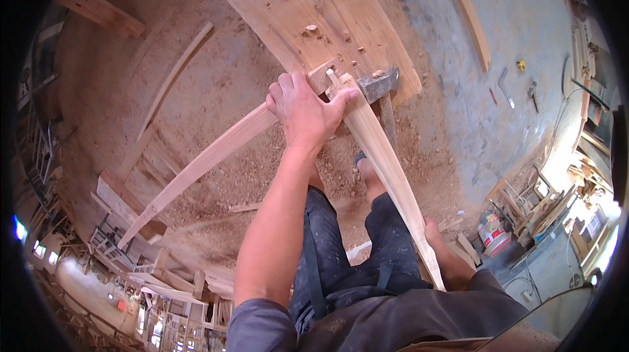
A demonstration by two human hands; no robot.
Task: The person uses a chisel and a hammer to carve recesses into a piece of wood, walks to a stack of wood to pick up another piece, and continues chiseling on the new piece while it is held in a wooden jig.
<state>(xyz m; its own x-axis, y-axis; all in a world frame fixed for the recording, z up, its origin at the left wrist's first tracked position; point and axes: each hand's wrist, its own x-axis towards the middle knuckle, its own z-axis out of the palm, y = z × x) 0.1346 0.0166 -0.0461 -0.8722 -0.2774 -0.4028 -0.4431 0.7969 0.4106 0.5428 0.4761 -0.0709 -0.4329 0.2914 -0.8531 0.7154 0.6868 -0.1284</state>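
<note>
My left hand (304, 111) grips the meeting ends of two long, tapering curved wooden pieces. Its fingers wrap over the end of the left curved piece (211, 151), while its thumb presses on the right curved piece (383, 146). A small tenon shows at the right piece's upper end, close against the left piece; whether they are joined cannot be made out. Lower down, my right hand (431, 229) holds the right piece near its narrow end, mostly hidden behind it. Beside the upper end lies a metal hammer head (380, 85), its wooden handle running down behind the right piece.
A wide wooden plank (327, 18) strewn with chips lies ahead. Sawdust covers the floor around my legs. Curved strips (175, 80) and a beam (98, 8) lie left. At right are a hand tool (534, 96), a white-and-red bucket (495, 234) and stacked timber.
</note>
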